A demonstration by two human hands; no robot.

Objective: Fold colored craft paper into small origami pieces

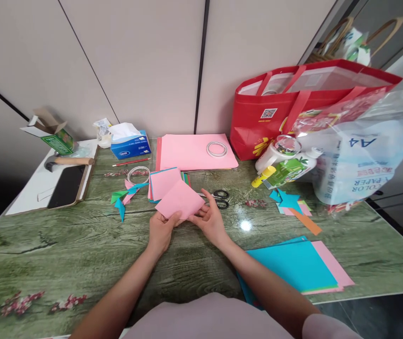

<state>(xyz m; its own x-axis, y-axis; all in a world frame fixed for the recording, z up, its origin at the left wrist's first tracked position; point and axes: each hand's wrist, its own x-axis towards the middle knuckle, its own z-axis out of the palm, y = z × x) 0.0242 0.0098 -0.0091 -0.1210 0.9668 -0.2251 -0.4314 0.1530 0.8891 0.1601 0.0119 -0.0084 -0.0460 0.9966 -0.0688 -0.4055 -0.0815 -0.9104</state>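
A pink square sheet of paper (180, 200) is held up off the table, one corner toward me. My left hand (162, 230) pinches its near left edge, thumb on top and fingers underneath. At the near right edge, my right hand (211, 220) grips the paper with the thumb, its index finger raised and other fingers partly behind the sheet. Just beyond lies a stack of square coloured papers (164, 179), pink on top. Black-handled scissors (221, 198) rest beside my right hand, their blades partly hidden. Folded blue, green and pink paper pieces (125, 195) lie to the left.
Large pink sheets (190, 153) with a tape roll (217, 149) lie at the back. A red bag (254, 117), white bottle (275, 155) and yellow glue stick (263, 176) stand right. Blue sheets (289, 266) lie near right, a phone (67, 186) and hammer (70, 161) left.
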